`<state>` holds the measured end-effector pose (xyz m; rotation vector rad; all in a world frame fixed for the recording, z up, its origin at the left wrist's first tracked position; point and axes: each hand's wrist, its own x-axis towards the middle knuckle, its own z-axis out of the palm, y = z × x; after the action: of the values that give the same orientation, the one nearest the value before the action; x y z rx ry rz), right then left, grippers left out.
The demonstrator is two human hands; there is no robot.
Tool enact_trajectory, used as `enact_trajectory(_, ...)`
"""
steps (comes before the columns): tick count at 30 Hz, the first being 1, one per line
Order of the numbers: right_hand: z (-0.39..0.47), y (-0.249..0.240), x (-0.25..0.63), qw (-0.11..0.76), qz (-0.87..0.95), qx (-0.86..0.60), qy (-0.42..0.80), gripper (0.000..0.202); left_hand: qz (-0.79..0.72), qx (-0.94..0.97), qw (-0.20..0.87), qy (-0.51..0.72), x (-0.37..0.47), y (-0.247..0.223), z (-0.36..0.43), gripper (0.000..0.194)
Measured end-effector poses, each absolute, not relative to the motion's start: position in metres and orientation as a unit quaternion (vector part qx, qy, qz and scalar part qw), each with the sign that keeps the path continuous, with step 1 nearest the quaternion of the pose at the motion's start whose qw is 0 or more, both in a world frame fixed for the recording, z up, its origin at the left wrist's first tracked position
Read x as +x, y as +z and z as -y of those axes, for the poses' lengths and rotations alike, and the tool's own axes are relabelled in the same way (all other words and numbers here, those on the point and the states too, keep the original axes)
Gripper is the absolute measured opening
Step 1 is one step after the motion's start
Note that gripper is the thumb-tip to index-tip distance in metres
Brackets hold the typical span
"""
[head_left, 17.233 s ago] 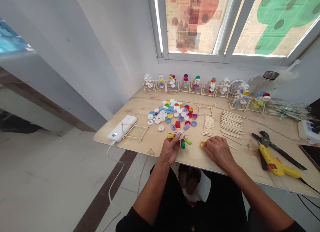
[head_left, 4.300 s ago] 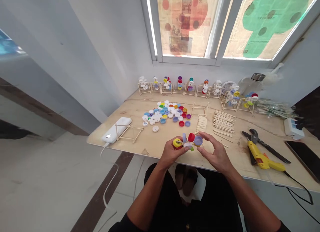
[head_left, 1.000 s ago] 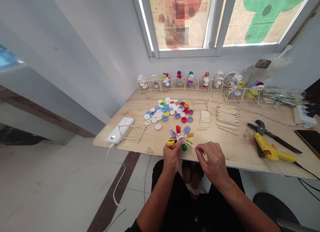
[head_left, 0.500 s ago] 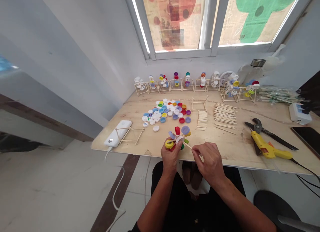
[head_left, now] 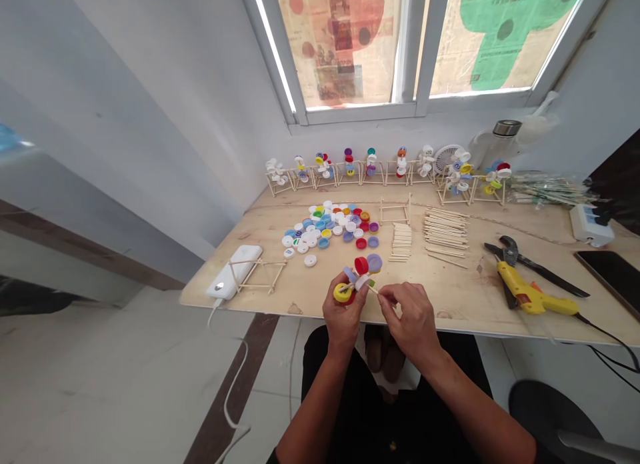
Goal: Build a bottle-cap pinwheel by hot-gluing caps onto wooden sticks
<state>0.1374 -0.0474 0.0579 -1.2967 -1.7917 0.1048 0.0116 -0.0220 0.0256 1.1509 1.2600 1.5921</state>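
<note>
Over the table's front edge, my left hand (head_left: 343,325) is closed around a wheel of colourful bottle caps (head_left: 374,263) mounted on sticks. Red, lilac, yellow, white and green caps show; the fingers cover part of the wheel. My right hand (head_left: 411,315) pinches a thin wooden stick (head_left: 373,290) that reaches to the wheel's centre. Whether the stick is fixed there I cannot tell. Just beyond my hands lies a pile of loose bottle caps (head_left: 323,242). To their right are a small stack of short sticks (head_left: 401,241) and a larger one of longer sticks (head_left: 445,229).
Several finished cap wheels on stick frames (head_left: 349,174) line the table's back. One bare frame (head_left: 395,212) stands before them, another (head_left: 260,276) by a white power bank (head_left: 235,271). A yellow glue gun (head_left: 537,297), black-handled cutters (head_left: 545,274) and a phone (head_left: 607,277) lie right.
The wheel has turned a little in my left hand, so its caps sit differently. My right hand has come slightly closer to it along the stick. The camera view has shifted slightly.
</note>
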Motion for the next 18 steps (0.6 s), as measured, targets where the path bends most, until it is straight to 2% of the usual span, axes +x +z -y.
enact_trajectory(5, 0.046, 0.053, 0.138, 0.454, 0.695, -0.547, 0.101, 0.01, -0.488, 0.493, 0.407, 0.594, 0.015, 0.031, 0.028, 0.041)
enact_trajectory(10, 0.044, 0.054, 0.153, 0.479, 0.608, -0.572, 0.272, 0.016, -0.431, 0.557, 0.45, 0.549, 0.006, 0.039, 0.041, 0.067)
enact_trajectory(12, 0.043, 0.055, 0.162, 0.493, 0.567, -0.567, 0.338, 0.02, -0.401, 0.553, 0.464, 0.565, 0.001, 0.042, 0.043, 0.07)
enact_trajectory(15, 0.044, 0.056, 0.173, 0.508, 0.518, -0.559, 0.401, 0.023, -0.415, 0.478, 0.488, 0.601, -0.003, 0.047, 0.037, 0.055)
enact_trajectory(18, 0.045, 0.057, 0.18, 0.515, 0.495, -0.544, 0.44, 0.026, -0.465, 0.411, 0.54, 0.569, -0.001, 0.055, 0.026, 0.038)
